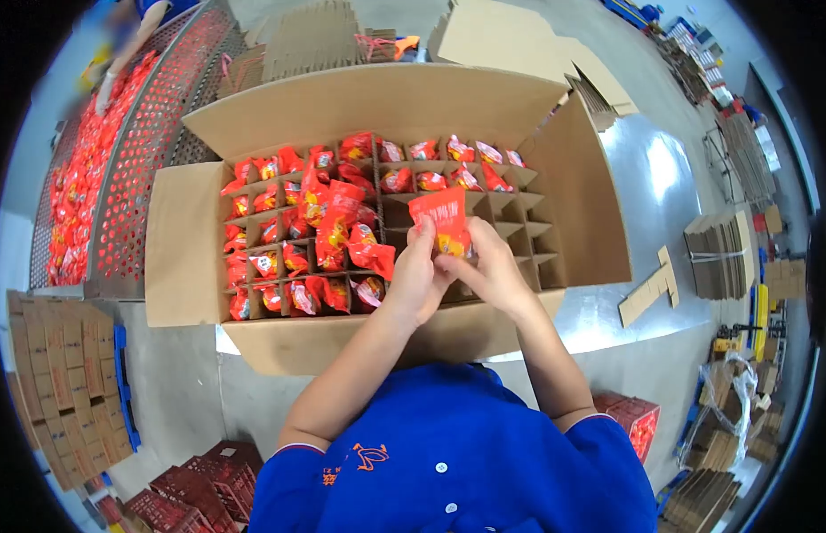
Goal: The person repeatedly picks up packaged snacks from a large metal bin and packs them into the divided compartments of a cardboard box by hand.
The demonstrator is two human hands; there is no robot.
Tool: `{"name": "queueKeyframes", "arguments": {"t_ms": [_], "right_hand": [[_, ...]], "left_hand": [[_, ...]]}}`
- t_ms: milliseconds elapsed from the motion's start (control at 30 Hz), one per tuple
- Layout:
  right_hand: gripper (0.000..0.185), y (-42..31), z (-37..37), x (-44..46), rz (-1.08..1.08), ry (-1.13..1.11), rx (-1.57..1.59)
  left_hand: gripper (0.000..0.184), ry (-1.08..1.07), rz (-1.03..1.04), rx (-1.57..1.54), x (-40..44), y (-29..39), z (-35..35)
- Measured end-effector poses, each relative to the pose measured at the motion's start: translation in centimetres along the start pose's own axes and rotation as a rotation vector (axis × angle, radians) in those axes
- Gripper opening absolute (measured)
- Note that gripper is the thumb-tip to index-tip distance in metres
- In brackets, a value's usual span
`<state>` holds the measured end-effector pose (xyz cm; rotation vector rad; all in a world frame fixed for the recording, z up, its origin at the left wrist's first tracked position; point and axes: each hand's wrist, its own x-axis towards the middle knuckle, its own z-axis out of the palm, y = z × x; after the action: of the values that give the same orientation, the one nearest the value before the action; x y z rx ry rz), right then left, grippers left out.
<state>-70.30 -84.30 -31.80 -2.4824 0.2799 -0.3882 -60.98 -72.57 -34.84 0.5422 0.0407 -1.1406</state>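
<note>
One red and yellow packet is held up between my two hands, over the right half of an open cardboard box. My left hand pinches its left edge and lower part. On its right side my right hand grips it with the fingers closed. Cardboard dividers split the box into small compartments. Red packets fill the left compartments, with several lying loose on top near the middle. At the right, the two back rows hold packets too, while compartments nearer me and to the far right show bare cardboard.
A perforated metal bin full of red packets stands at the left, with another person's arm reaching in. Flattened cartons lie behind the box. A cardboard strip rests on the metal table. Red crates stand below left.
</note>
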Motion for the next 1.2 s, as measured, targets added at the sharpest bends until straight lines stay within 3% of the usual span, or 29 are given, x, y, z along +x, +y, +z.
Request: {"name": "queueKeyframes", "arguments": {"t_ms": [67, 100, 133, 167, 233, 267, 333, 367, 433, 467, 533, 600, 833, 933, 1000, 1033, 1067, 1133, 1200], "right_hand": [[0.062, 1.0, -0.3, -0.1, 0.230, 0.273, 0.386], [0.056, 2.0, -1.7, 0.4, 0.360, 0.338, 0.217], [0.051, 1.7, -4.0, 1.3, 0.562, 0.329, 0.092], [0.049, 4.5, -4.4, 1.5, 0.476, 0.399, -0.148], [0.040, 6.6, -5.5, 2.3, 0.473, 0.368, -0.506], [0.040, 7.9, -5.2, 2.6, 0.472, 0.368, -0.504], [0.045, 9.9, -4.5, 4.0, 0.543, 0.117, -0.766], [0.045, 11.1, -4.6, 5.3, 0.531, 0.109, -0.756], [0.055, 11.4, -4.5, 8.1, 0.791, 0.109, -0.651], [0.057, 10.7, -5.8, 8.7, 0.813, 0.019, -0.558], [0.064, 13.0, -6.6, 9.5, 0.766, 0.014, -0.433], [0.051, 16.2, -7.1, 9.2, 0.573, -0.088, -0.447], [0.024, 15.4, -4.2, 8.7, 0.699, -0.050, -0.585], [0.023, 13.9, -4.6, 8.8, 0.706, -0.112, -0.485], [0.021, 9.5, -4.2, 7.2, 0.373, 0.150, -0.643], [0.019, 7.5, -3.0, 7.1, 0.067, 0.320, -0.714], [0.021, 1.9, -2.3, 7.2, 0.142, 0.177, -0.645], [0.029, -2.2, 2.6, 5.3, -0.111, 0.105, -0.166], [0.054, -4.8, 7.2, 4.3, -0.148, -0.121, -0.185]], "left_hand": [[0.048, 0.183, -0.024, 0.322, -1.6, 0.3, 2.0], [0.055, 0.130, 0.014, 0.477, -2.4, 1.0, 2.0], [0.048, 0.064, 0.129, 0.566, -3.2, 1.5, 1.8], [0.043, 0.040, 0.187, 0.661, -3.6, 2.4, 1.1], [0.033, 0.051, 0.332, 0.789, -4.3, 4.4, -0.2], [0.028, 0.090, 0.414, 0.821, -4.8, 5.3, -0.9], [0.022, 0.193, 0.516, 0.849, -5.6, 7.0, -1.9], [0.022, 0.232, 0.560, 0.916, -6.0, 7.8, -3.0], [0.020, 0.280, 0.655, 0.958, -6.8, 9.3, -4.3], [0.020, 0.307, 0.669, 0.964, -7.0, 9.8, -5.1], [0.016, 0.380, 0.792, 1.113, -7.5, 10.8, -6.9], [0.015, 0.471, 0.784, 1.166, -8.4, 11.4, -6.9], [0.021, 0.440, 0.848, 1.596, -7.2, 13.1, -7.6], [0.042, 0.379, 0.810, 1.770, -5.4, 14.4, -7.7], [0.051, 0.309, 0.820, 1.929, -4.1, 14.9, -8.1], [0.051, 0.305, 0.823, 1.914, -3.6, 15.2, -8.3], [0.056, 0.243, 0.755, 1.969, -3.1, 15.6, -8.5], [0.064, 0.126, 0.619, 2.025, -2.0, 16.7, -8.4], [0.062, 0.006, 0.561, 2.141, -1.5, 18.2, -8.3]]}}
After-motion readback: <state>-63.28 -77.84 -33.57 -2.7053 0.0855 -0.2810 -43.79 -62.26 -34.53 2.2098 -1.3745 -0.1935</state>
